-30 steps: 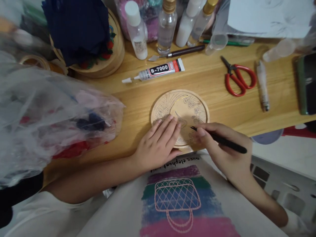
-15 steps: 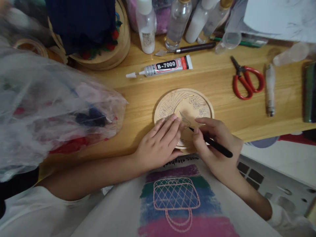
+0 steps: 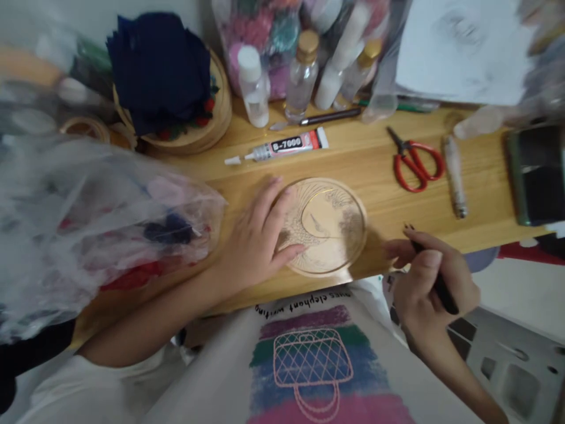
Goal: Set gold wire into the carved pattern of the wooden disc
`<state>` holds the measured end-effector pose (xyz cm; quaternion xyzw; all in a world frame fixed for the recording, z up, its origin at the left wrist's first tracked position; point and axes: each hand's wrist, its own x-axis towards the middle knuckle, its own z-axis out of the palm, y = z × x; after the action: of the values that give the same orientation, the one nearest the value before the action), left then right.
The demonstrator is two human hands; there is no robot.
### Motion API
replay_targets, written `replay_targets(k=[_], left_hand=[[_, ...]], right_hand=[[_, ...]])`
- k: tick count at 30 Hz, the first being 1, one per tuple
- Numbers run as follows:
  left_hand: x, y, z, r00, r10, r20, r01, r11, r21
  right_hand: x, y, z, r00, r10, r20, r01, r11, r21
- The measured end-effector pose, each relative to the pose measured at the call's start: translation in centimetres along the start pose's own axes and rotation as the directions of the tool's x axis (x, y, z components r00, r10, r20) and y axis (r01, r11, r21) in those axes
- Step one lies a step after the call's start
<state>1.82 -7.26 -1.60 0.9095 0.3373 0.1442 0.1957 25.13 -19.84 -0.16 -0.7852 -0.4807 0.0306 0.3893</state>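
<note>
A round wooden plate (image 3: 329,266) with a raised rim lies on the table, with a fine line drawing and a thin gold wire curve (image 3: 318,197) on its face. My left hand (image 3: 260,235) rests on its left side, fingers spread, thumb over the lower left of the drawing. Off to the plate's right, my right hand (image 3: 435,282) is closed around slim black tweezers (image 3: 442,288), whose tips point up and away from me. Whether the tips pinch anything is too small to tell.
Behind the plate lie a B-7000 glue tube (image 3: 289,145) and a dark-handled knife (image 3: 331,118). Red-handled scissors (image 3: 417,165), a whitish pen-like tool (image 3: 454,176) and a phone (image 3: 538,176) lie right. Bottles (image 3: 302,76) line the back; a plastic bag (image 3: 176,194) bulges at left.
My right hand has lifted off the plate and moved right with the tweezers. My left hand has slid left to the plate's edge, fingers spreading. The view has shifted, showing more of the back.
</note>
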Motion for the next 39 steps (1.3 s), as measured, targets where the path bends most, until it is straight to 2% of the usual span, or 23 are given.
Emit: replay_targets(k=[2,3,5,10,12,15,18,21,31,39], left_hand=[[0.3,-0.2,0.0,0.999,-0.007,0.034,0.006,1.000,0.013],[0.3,-0.2,0.2,0.999,0.020,0.041,-0.021,0.999,0.031],[0.3,-0.1,0.7,0.996,0.075,0.047,-0.078,0.995,0.068],[0.2,0.0,1.2,0.993,0.115,0.037,-0.119,0.982,0.143],[0.2,-0.1,1.0,0.989,0.141,0.052,-0.147,0.975,0.165],[0.2,0.0,0.8,0.982,0.173,0.070,-0.183,0.967,0.179],[0.2,-0.1,0.8,0.981,0.177,0.077,-0.189,0.965,0.182],[0.2,-0.1,0.8,0.982,0.177,0.070,-0.187,0.966,0.178],[0.2,-0.1,0.8,0.977,0.204,0.062,-0.213,0.951,0.224],[0.1,0.2,0.2,0.942,0.322,0.097,-0.335,0.924,0.183]], right_hand=[[0.9,1.6,-0.5,0.993,0.046,-0.107,-0.053,0.996,-0.067],[1.5,2.4,-0.8,0.993,0.078,-0.092,-0.092,0.982,-0.163],[2.5,3.7,-1.4,0.989,0.107,-0.098,-0.127,0.967,-0.222],[4.5,5.2,-2.5,0.961,0.250,-0.117,-0.276,0.852,-0.446],[5.6,5.9,-2.7,0.940,0.317,-0.124,-0.336,0.811,-0.479],[7.8,7.1,-2.8,0.902,0.408,-0.141,-0.428,0.799,-0.423],[9.7,8.3,-2.8,0.906,0.397,-0.144,-0.422,0.834,-0.355],[10.3,8.8,-2.7,0.916,0.371,-0.155,-0.400,0.873,-0.280],[8.7,8.4,-2.4,0.892,0.254,-0.375,-0.345,0.917,-0.200],[8.3,8.9,-2.2,0.870,0.167,-0.465,-0.295,0.930,-0.218]])
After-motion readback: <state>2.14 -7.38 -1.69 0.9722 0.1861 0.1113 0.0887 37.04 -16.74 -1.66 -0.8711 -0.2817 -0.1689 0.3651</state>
